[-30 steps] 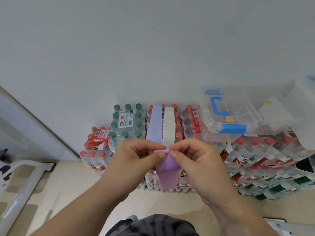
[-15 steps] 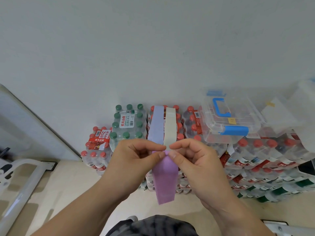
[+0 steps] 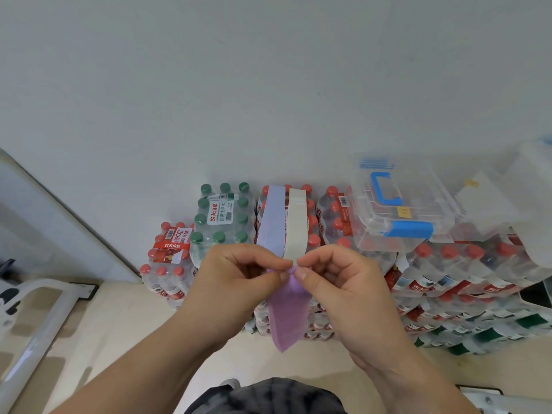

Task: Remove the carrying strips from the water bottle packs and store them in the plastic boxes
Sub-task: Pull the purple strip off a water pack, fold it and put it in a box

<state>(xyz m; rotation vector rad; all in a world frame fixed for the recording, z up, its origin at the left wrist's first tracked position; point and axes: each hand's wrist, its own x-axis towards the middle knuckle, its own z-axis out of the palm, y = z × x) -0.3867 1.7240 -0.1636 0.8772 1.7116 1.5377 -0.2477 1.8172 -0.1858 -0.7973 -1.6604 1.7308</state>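
Left hand (image 3: 239, 282) and right hand (image 3: 337, 282) pinch the carrying strip (image 3: 286, 318), tail dangling below the grip. Guessing mid-peel; next tug it free, then plastic box (image 3: 397, 204) up-right.

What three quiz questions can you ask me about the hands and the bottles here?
1. True or false: the left hand and the right hand both pinch the strip.
2. Pick one: the handle on the box is A) red, B) blue, C) green.
3. Fill in: the pack just left of the strip has ___ caps.

Key: 1 true; 2 B; 3 green.
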